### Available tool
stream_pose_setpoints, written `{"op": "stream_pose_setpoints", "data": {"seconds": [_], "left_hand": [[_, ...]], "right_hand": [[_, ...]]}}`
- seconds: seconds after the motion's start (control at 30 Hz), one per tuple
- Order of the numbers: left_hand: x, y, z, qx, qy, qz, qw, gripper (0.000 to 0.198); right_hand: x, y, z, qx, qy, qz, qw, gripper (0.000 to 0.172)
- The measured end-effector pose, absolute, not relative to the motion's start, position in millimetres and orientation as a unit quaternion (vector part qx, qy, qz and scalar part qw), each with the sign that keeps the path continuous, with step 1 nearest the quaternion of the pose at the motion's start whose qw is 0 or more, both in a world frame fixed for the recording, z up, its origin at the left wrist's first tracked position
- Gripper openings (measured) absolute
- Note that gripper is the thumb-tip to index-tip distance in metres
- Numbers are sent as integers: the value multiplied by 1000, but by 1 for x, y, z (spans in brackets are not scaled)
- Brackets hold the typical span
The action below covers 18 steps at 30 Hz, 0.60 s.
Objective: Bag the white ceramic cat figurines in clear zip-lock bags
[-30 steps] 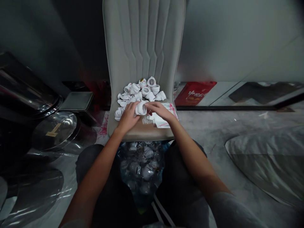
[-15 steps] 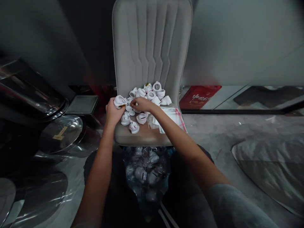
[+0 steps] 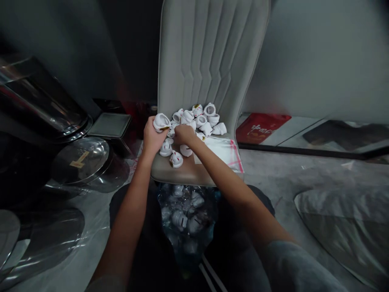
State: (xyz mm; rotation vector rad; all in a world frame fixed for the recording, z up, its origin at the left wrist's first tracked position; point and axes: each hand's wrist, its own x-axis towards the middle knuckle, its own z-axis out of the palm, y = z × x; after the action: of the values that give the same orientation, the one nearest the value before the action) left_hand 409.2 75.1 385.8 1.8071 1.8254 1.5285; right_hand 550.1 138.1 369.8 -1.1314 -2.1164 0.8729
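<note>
My left hand (image 3: pixel 152 138) is closed round a small white ceramic figurine (image 3: pixel 161 122), held above the left edge of a beige chair seat (image 3: pixel 185 172). My right hand (image 3: pixel 183 134) is curled just beside it, fingers bent down among several more white figurines (image 3: pixel 200 119) piled on the seat; what it grips is hidden. Loose figurines (image 3: pixel 176 159) lie in front of both hands. A stack of clear plastic bags with red strips (image 3: pixel 226 152) lies on the seat at the right.
A clear plastic bag of figurines (image 3: pixel 187 219) sits between my knees under the seat. Shiny metal lids and trays (image 3: pixel 80 160) lie at the left. A red box (image 3: pixel 263 125) is behind the chair. Plastic-wrapped sheeting (image 3: pixel 343 219) covers the floor at right.
Both hands went from the seat's middle to its left side. The left hand lifted a figurine; the right hand came over beside it. A few figurines now lie loose at the front.
</note>
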Motion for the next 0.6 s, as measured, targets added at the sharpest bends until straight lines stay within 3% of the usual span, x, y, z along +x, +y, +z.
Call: {"op": "stream_pose_setpoints", "data": {"seconds": [0.1, 0.17, 0.27, 0.4, 0.6], "left_hand": [[433, 75, 383, 589, 582, 551, 104, 41], [458, 68, 376, 590, 556, 569, 139, 41], [499, 44, 357, 639, 505, 535, 226, 46], [536, 13, 324, 672, 479, 454, 336, 51], [545, 8, 296, 670, 505, 386, 383, 56]], "right_hand": [[607, 111, 385, -491, -798, 231, 263, 12], [650, 88, 383, -557, -786, 111, 244, 24], [704, 61, 362, -615, -771, 29, 162, 36], [739, 52, 328, -539, -840, 54, 21, 33], [744, 44, 313, -506, -851, 119, 73, 34]]}}
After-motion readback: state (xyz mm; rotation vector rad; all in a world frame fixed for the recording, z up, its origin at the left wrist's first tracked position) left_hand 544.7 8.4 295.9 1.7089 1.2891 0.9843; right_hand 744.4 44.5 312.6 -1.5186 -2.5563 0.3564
